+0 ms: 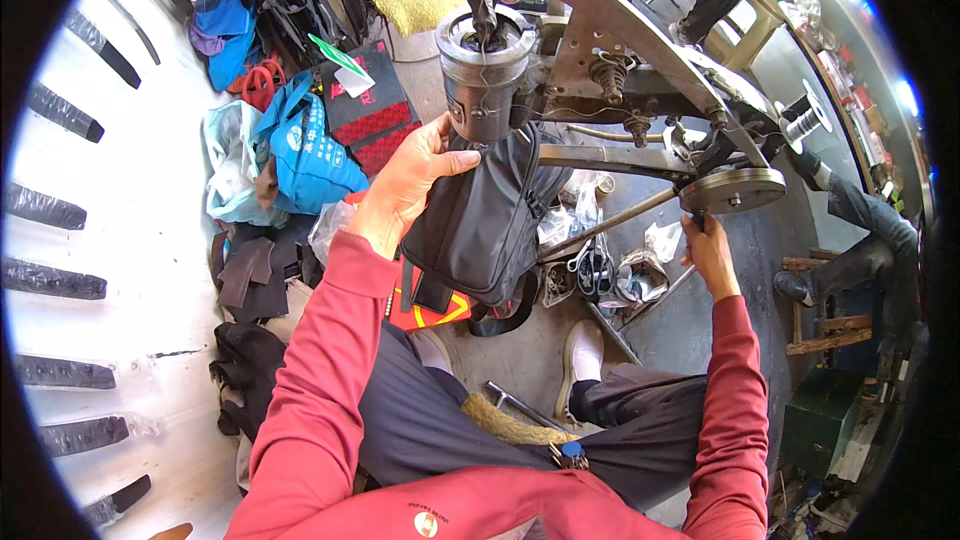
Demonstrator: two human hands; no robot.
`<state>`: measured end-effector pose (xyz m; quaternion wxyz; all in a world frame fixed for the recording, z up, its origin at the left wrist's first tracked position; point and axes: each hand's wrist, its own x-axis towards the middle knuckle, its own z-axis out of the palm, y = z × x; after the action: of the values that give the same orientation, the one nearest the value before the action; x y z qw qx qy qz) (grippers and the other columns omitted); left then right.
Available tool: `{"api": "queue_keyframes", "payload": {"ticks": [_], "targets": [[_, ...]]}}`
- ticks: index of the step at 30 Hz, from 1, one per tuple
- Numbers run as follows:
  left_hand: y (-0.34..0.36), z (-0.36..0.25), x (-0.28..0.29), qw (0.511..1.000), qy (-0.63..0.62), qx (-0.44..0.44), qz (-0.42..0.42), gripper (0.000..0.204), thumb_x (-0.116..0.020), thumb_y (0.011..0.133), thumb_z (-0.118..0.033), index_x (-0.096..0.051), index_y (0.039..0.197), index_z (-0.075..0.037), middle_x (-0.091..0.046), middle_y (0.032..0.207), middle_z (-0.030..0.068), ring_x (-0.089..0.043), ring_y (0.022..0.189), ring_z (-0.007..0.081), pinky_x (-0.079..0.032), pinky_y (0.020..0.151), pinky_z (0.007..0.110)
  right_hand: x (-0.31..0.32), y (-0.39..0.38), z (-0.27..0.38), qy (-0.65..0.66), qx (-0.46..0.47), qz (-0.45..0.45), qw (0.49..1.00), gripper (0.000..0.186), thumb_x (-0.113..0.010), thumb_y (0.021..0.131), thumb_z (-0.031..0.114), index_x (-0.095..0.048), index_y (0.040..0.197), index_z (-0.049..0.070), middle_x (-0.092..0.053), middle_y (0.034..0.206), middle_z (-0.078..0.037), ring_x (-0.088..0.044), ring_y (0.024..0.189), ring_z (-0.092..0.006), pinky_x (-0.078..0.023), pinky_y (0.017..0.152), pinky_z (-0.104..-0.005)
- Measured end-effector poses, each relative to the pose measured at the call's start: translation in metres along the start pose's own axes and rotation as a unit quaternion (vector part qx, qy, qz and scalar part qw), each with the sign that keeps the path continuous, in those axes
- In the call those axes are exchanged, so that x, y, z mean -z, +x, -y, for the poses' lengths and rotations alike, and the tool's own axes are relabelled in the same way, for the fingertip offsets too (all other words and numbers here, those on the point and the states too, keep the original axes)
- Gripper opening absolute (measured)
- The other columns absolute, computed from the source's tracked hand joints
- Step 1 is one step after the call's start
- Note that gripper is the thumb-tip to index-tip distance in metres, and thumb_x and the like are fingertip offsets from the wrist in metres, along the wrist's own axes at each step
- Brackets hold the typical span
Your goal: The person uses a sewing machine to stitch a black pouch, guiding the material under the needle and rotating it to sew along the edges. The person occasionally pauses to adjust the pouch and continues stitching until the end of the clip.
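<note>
The sewing machine (578, 70) occupies the far centre. The bag (470, 220) is located on the near side of the machine's cylindrical head (488, 90), with the left hand (405, 180) at its far left edge. Right of the bag: handwheel (735, 190), right hand (710, 252) on its near side. Left: tote bag (310, 160). Far right: spool (806, 120).

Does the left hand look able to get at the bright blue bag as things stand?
Probably yes, if the left hand lets go of the black bag: nothing visible blocks the side toward the bright blue bag, though one view leaves the distance uncertain.
</note>
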<state>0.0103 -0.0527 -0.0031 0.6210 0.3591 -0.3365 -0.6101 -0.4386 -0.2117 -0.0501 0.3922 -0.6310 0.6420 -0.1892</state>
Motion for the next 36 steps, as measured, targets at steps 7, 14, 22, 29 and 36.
{"api": "queue_keyframes", "payload": {"ticks": [7,14,22,29,36], "targets": [[0.001,-0.001,0.000,0.999,0.030,0.008,-0.016,0.059,-0.081,0.085,-0.005,-0.057,0.139,0.000,-0.067,0.132,0.0077,-0.064,0.118,0.0170,-0.048,0.107,0.034,0.046,-0.048,0.087,0.057,0.172,-0.075,0.981,0.023,-0.069,0.100,0.026,-0.068,0.099,0.003,-0.056,0.071,0.002,-0.048,0.059,-0.0065,-0.038,0.050,-0.0269],[0.000,-0.002,-0.004,0.999,0.027,-0.024,-0.001,0.054,-0.082,0.087,-0.011,-0.061,0.136,0.000,-0.069,0.130,0.0072,-0.065,0.117,0.0182,-0.046,0.108,0.036,0.102,-0.002,0.034,-0.032,0.107,-0.228,0.967,0.023,-0.063,0.101,0.025,-0.066,0.109,0.003,-0.060,0.074,-0.006,-0.054,0.057,-0.0136,-0.044,0.054,-0.0294],[0.001,-0.002,-0.002,1.000,0.022,-0.010,0.003,0.053,-0.082,0.087,-0.011,-0.061,0.135,-0.001,-0.070,0.129,0.0064,-0.064,0.117,0.0175,-0.046,0.107,0.035,0.057,0.040,-0.047,-0.091,0.099,-0.155,0.979,0.029,-0.066,0.098,0.021,-0.067,0.118,0.000,-0.071,0.092,-0.018,-0.070,0.085,-0.0262,-0.055,0.079,-0.0411],[0.002,-0.001,0.000,1.000,0.020,-0.003,0.006,0.054,-0.082,0.087,-0.011,-0.061,0.135,0.000,-0.070,0.130,0.0082,-0.066,0.116,0.0181,-0.049,0.106,0.036,-0.005,-0.032,0.047,0.048,0.102,0.052,0.992,0.030,-0.067,0.101,0.027,-0.061,0.111,-0.001,-0.054,0.069,-0.001,-0.052,0.054,-0.0096,-0.044,0.047,-0.0281],[0.003,-0.004,0.000,1.000,0.019,0.014,0.001,0.063,-0.080,0.087,-0.003,-0.053,0.143,0.000,-0.065,0.135,0.0076,-0.063,0.120,0.0160,-0.049,0.107,0.033,0.074,-0.038,0.084,-0.033,0.209,-0.210,0.954,0.019,-0.064,0.101,0.020,-0.065,0.103,0.001,-0.055,0.071,-0.002,-0.045,0.057,-0.0096,-0.038,0.052,-0.0295]]}}
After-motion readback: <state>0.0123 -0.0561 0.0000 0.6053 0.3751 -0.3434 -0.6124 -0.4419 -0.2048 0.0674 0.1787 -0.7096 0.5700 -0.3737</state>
